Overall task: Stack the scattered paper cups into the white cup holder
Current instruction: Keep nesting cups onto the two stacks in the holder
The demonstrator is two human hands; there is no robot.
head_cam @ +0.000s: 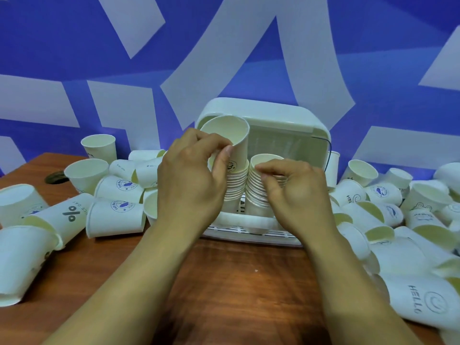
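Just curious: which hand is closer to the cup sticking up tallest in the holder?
Left. The left hand pinches that cup at its side; the right hand is beside it, gripping the neighbouring stack.

The wooden table bears the white cup holder, with paper cups scattered on both sides.

Before me lies a reddish-brown wooden table, its grain catching a soft, even sheen toward my edge. Directly behind the table rises a blue wall painted with broad pale bands that slant and cross. Near the table's far left edge a dark round hole is sunk into the top.
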